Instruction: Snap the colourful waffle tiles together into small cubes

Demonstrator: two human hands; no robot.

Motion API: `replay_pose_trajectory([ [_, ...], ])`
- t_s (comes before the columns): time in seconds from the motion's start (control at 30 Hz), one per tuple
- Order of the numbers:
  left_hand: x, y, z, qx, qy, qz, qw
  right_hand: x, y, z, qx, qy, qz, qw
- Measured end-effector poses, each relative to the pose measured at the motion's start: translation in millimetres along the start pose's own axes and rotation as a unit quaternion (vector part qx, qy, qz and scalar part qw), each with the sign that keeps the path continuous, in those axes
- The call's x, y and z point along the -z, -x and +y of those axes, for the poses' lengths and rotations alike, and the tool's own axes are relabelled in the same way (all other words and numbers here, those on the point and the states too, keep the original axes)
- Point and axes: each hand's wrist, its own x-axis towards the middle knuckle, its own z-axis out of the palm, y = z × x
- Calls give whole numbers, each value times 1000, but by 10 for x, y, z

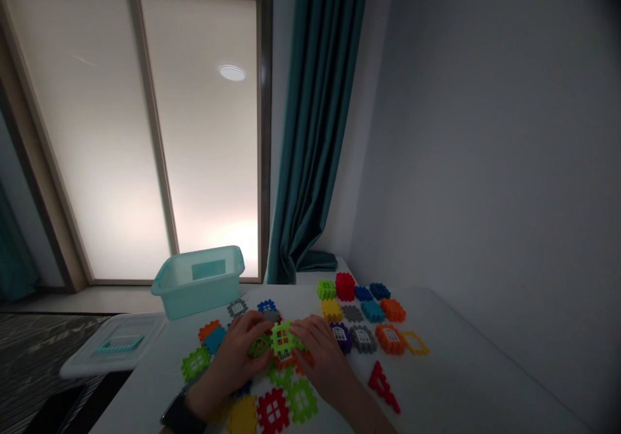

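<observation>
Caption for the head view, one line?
Left hand and right hand meet on green interlocking plastic blocks on a white table.

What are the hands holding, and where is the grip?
The left hand and right hand hold a lime-green waffle block from its two sides; the exact finger spots are hard to see.

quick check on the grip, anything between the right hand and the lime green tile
Nothing visible: the right hand sits directly against the lime green tile, its fingers on the tile's right side.
</observation>
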Motion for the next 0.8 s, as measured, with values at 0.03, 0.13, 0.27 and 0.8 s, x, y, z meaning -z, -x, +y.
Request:
replay_pose_trajectory([
  [0.03,-2,1,-11,0,-3,0,1000,12,-9,2,-5,-6,-2,1000],
  [0.13,1,-1,-29,0,-12,-5,1000,78,-69,20,-24,-19,-8,999],
  [0.27,13,-10,-15,-3,-22,-10,1000,164,-170,59,-34,-25,-36,998],
  [0.8,-142,-220,26,39,-7,-16,999,332,151,534,-106,9,55,993],
])
